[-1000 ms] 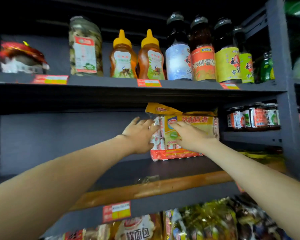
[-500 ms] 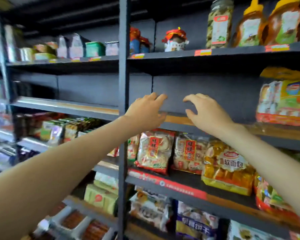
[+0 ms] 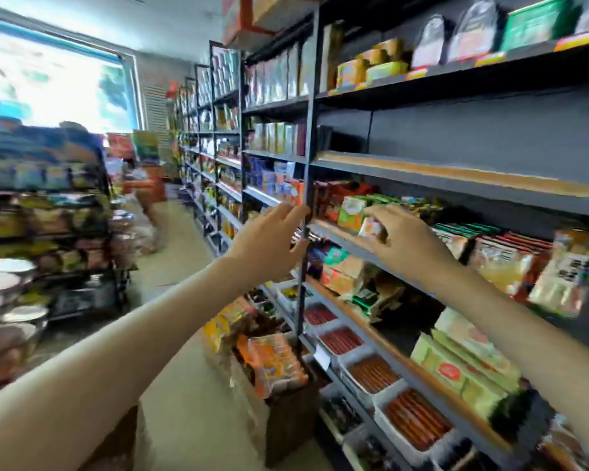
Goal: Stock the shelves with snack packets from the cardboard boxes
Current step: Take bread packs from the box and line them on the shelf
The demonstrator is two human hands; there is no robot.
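My left hand (image 3: 269, 244) and my right hand (image 3: 410, 243) are raised side by side in front of the dark metal shelving (image 3: 456, 193), fingers spread and holding nothing. The left hand overlaps the rack's upright post (image 3: 303, 164); the right hand is in front of small green and orange packets (image 3: 352, 212) on a middle shelf. Below my hands an open cardboard box (image 3: 288, 426) stands on the floor against the rack, with orange snack packets (image 3: 274, 367) sticking out of its top. The shelf above my hands shows a bare wooden strip (image 3: 456, 173).
Lower shelves hold white trays of red sausages (image 3: 371, 373) and green boxes (image 3: 456, 368). The aisle floor (image 3: 181, 239) runs away to the left of the rack. A second rack with packets and stacked bowls (image 3: 11, 277) stands at the left, below a bright window (image 3: 48, 83).
Both hands left the stacked packets on the shelf and came away holding nothing. My view swung left and down, from the sauce bottles to the aisle and the box on the floor.
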